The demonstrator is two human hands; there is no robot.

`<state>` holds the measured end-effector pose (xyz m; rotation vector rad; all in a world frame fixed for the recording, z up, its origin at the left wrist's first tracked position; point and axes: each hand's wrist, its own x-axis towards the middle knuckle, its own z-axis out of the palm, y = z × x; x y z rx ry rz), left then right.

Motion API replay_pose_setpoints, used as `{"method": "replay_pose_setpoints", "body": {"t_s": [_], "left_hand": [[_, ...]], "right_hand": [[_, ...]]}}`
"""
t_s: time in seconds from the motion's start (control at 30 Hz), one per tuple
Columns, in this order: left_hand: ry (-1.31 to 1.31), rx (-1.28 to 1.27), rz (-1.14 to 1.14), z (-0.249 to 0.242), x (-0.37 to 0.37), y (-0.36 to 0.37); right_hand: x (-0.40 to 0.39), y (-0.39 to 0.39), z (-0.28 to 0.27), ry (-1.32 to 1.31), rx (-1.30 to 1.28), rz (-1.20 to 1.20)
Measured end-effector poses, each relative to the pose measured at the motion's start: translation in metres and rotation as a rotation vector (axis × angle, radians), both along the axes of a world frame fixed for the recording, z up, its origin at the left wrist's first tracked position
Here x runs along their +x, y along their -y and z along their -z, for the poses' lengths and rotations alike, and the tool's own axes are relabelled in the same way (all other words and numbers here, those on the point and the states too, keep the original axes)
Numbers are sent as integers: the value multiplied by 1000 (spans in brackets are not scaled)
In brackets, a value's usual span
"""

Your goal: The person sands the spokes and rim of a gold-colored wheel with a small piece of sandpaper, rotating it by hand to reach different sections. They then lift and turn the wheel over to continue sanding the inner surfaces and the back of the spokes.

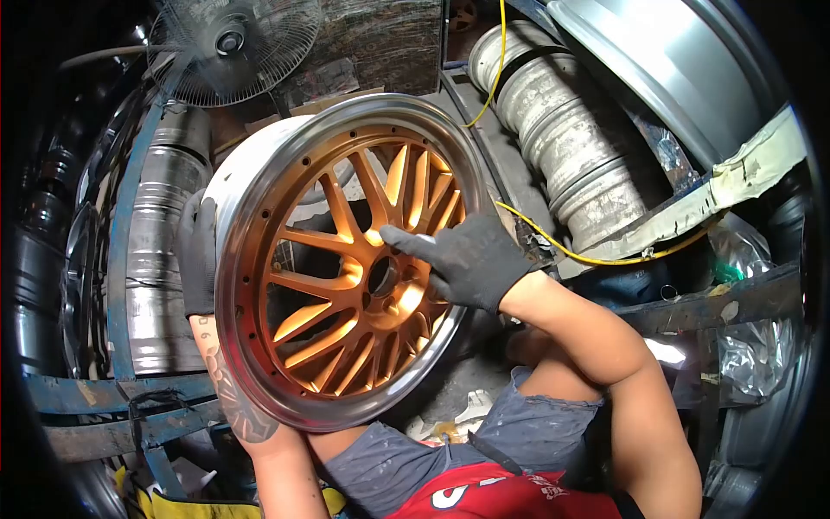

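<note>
A large car wheel rim [339,320] with copper-gold spokes and a polished silver lip stands tilted before me, above my lap. My left hand [197,259], in a dark grey glove, holds the outer barrel at the left side; part of its fingers is hidden behind the rim. My right hand [471,259], also gloved, reaches over the right side of the face. Its index finger lies on a spoke near the center hole [381,277], and the other fingers are curled. A small pale bit shows by those fingers, too small to name.
A fan [230,41] stands at the back left. Stacked silver wheel barrels [566,130] lie at the right, with another stack [164,259] at the left. A yellow hose [596,259] crosses the right side, near a blue metal frame [121,285] opposite.
</note>
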<state>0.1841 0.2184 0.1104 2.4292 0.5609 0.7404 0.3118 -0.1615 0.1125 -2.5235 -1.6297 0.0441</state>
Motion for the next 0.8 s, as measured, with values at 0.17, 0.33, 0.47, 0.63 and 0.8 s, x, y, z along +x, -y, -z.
{"method": "replay_pose_setpoints", "body": {"t_s": [0.17, 0.33, 0.47, 0.63, 0.8], "left_hand": [[118, -450, -56, -7, 3, 8], [168, -482, -98, -2, 6, 9], [129, 6, 21, -1, 0, 2], [25, -44, -107, 9, 1, -15], [145, -140, -116, 9, 1, -10]], "right_hand": [[-17, -7, 6, -340, 80, 19], [-10, 0, 9, -211, -21, 8], [0, 4, 2, -35, 85, 72], [10, 13, -3, -125, 266, -2], [12, 11, -1, -347, 628, -91]]}}
